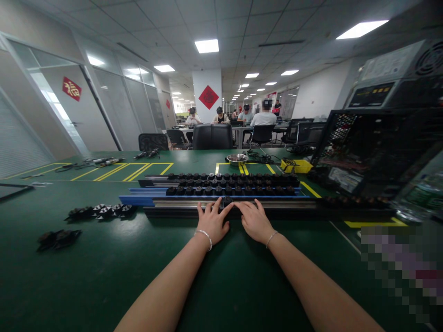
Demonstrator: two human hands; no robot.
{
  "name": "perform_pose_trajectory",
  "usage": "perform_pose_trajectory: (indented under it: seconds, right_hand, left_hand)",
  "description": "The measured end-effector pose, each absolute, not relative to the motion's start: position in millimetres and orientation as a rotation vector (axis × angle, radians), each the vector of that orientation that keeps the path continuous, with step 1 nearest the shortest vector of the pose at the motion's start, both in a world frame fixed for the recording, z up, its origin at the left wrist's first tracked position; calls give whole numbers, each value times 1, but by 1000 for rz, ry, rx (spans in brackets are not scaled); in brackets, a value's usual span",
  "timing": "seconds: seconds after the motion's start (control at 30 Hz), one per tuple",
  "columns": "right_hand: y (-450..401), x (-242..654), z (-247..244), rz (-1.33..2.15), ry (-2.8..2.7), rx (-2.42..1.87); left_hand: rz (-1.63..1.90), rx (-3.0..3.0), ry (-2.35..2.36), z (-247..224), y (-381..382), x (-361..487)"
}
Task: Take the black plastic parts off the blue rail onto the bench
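Observation:
Just above the near edge of the front metal rail, my left hand spreads its fingers, its index fingertip beside a small black part. From the other side my right hand reaches in with fingers stretched, its index fingertip close to that same part. Whether either fingertip presses on the part is hard to see. Behind the hands run blue rails and a row of small black parts. A second similar row lies farther back.
Loose black parts and another small pile lie left on the green table. Beyond the rails are a metal bowl and a yellow tray. An open computer case and a plastic bottle stand right.

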State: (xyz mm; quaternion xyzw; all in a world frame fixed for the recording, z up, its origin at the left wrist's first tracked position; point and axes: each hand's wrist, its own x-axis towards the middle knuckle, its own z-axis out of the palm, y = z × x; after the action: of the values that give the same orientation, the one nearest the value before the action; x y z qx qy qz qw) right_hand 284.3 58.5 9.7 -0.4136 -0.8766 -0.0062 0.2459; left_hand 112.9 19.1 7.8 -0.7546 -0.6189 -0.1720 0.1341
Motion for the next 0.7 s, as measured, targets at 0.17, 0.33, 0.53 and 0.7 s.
perform_pose_trajectory:
  seconds: [0.17,0.33,0.53,0.7]
  right_hand:
    - [59,284,9,-4,-2375,-1145]
    - [61,284,10,-8,-2394,-1172]
    - [60,280,7,-44,-2388,-1214]
    - [58,280,3,-229,-2347,-1208]
  left_hand:
    - [-482,-2173,-1826,9,20,117]
    - [-362,-2149,-1926,13,20,121]
    - [-304,-2106,-1974,13,22,125]
    - [-314,-2079,-1968,10,24,126]
